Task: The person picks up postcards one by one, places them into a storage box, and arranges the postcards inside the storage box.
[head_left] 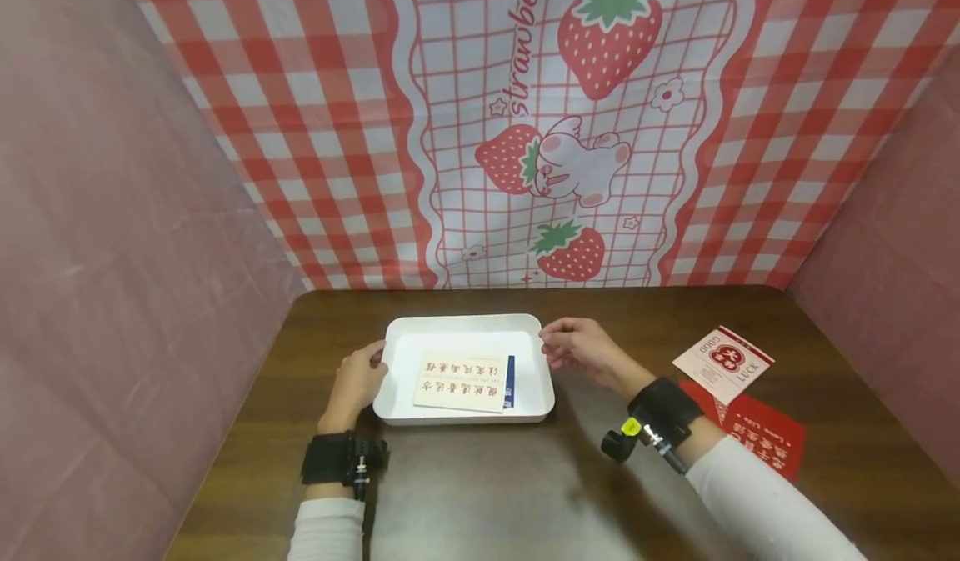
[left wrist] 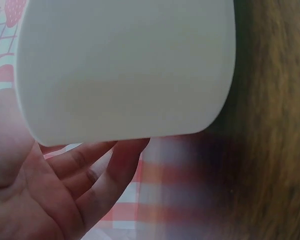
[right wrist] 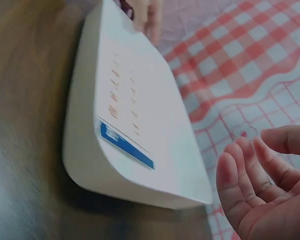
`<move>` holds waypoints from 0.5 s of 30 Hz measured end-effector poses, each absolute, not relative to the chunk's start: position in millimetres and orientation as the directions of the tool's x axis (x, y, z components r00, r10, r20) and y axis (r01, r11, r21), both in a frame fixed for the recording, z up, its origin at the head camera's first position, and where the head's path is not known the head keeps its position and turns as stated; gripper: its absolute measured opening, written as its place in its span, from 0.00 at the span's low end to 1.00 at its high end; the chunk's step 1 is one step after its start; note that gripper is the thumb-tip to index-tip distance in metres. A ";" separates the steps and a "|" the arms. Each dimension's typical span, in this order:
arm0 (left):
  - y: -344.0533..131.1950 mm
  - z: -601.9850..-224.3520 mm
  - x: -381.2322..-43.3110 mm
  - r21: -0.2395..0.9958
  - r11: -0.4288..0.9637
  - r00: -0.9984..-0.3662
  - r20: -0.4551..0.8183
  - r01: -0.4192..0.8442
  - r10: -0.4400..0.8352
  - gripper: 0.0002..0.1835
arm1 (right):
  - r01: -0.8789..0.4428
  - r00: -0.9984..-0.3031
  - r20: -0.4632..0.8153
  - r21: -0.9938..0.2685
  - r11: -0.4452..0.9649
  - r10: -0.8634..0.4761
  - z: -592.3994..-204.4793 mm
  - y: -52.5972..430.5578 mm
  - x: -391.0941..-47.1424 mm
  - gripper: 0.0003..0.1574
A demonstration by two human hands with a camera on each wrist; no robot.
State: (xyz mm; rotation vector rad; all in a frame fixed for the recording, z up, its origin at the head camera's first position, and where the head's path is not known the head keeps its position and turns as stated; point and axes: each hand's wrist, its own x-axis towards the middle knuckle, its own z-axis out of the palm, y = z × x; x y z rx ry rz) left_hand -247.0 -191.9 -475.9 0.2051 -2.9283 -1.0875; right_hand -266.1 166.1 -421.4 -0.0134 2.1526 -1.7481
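A white tray sits near the back of the table, also seen side-on in the right wrist view. In it lies a cream card printed with characters, over a blue card whose edge shows at the right. My left hand holds the tray's left end, thumb and fingers at the rim; the left wrist view shows its fingers partly behind the tray wall. Beside the tray's right end is my right hand, fingers loosely bent with nothing between them, fingertips close to the rim in the right wrist view.
To the right, a pale card reading GOOD LUCK overlaps red cards, partly covered by my right sleeve. Behind the brown table hangs a red checked strawberry cloth; pink cloth encloses both sides.
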 end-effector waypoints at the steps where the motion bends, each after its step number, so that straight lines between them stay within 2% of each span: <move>1: -192.0 -475.9 -246.8 0.652 0.747 -0.991 -0.041 -0.126 -0.131 0.24 | 0.213 -0.936 -0.267 -0.949 0.232 -0.230 -418.3 169.5 -267.4 0.17; 15: -190.7 -475.6 -248.0 0.654 0.737 -0.985 -0.094 -0.172 -0.147 0.25 | 0.148 -0.953 -0.213 -0.948 0.281 -0.215 -396.6 208.2 -273.0 0.17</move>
